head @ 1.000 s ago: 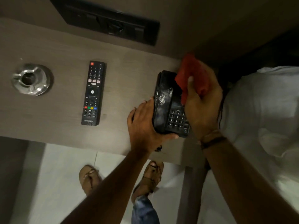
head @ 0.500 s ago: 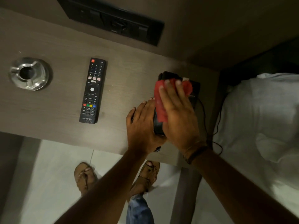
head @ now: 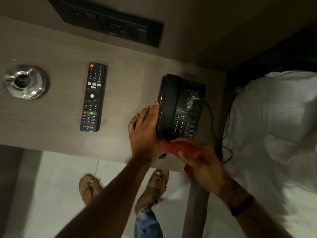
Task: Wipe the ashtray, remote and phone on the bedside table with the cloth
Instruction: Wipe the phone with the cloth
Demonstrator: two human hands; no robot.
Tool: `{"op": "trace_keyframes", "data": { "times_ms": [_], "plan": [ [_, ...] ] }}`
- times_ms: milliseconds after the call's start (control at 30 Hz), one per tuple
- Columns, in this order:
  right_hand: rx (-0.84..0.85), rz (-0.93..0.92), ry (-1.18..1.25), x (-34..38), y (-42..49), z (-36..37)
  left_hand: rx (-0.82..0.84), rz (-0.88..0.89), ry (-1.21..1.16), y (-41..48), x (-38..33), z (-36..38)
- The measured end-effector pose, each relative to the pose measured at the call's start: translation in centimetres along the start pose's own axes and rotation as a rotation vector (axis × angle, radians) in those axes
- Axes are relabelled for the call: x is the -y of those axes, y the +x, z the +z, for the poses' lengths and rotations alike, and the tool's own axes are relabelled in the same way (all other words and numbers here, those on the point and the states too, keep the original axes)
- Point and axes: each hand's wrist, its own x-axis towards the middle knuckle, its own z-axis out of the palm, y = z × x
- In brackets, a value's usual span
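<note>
A black desk phone (head: 181, 107) stands at the right end of the wooden bedside table (head: 56, 127), its handset on the cradle and a whitish smear above the keypad. My left hand (head: 144, 133) lies flat against the phone's left side, steadying it. My right hand (head: 202, 162), blurred, holds a red cloth (head: 176, 146) at the phone's near edge. A black remote (head: 93, 97) lies in the middle of the table. A shiny metal ashtray (head: 25, 81) sits at the far left.
A dark switch panel (head: 111, 23) is set in the wall behind the table. The phone's cord (head: 219, 134) runs down the gap to a white-sheeted bed (head: 274, 134) on the right. My sandalled feet (head: 123, 188) stand on a pale floor below the table edge.
My right hand has swept the red cloth from the phone's top down over its face to its near edge. The left hand stays at the phone's side.
</note>
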Motion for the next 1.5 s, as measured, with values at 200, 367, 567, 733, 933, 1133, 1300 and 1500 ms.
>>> {"op": "trace_keyframes", "data": {
  "times_ms": [200,367,567,733,933,1133,1300,1500],
  "plan": [
    [-0.244,-0.511,-0.403,5.0,1.8,-0.2,-0.004,0.026,0.043,-0.1,0.3,0.2],
    [-0.100,-0.526,-1.297,2.0,5.2,3.4,-0.114,0.036,-0.080,-0.4,0.2,0.2],
    [0.025,-0.367,-0.625,-0.4,1.6,2.6,-0.050,-0.020,-0.043,-0.1,-0.3,-0.2],
    [-0.280,-0.014,0.181,3.0,-0.2,-1.6,0.024,0.003,-0.020,-0.1,0.0,-0.4],
    [-0.538,-0.545,-0.590,7.3,6.8,-4.4,0.045,0.022,0.043,0.0,0.3,-0.6],
    [-0.407,-0.522,-1.181,1.9,10.3,-2.8,0.074,-0.012,0.054,0.2,-0.1,-0.6],
    [-0.210,-0.594,-1.138,-2.3,4.7,-2.3,0.104,-0.019,0.033,0.1,-0.2,-0.8],
    [-0.235,-0.091,-0.032,0.8,0.0,-4.6,0.137,-0.039,0.038,0.2,-0.3,-1.2]
  ]
}}
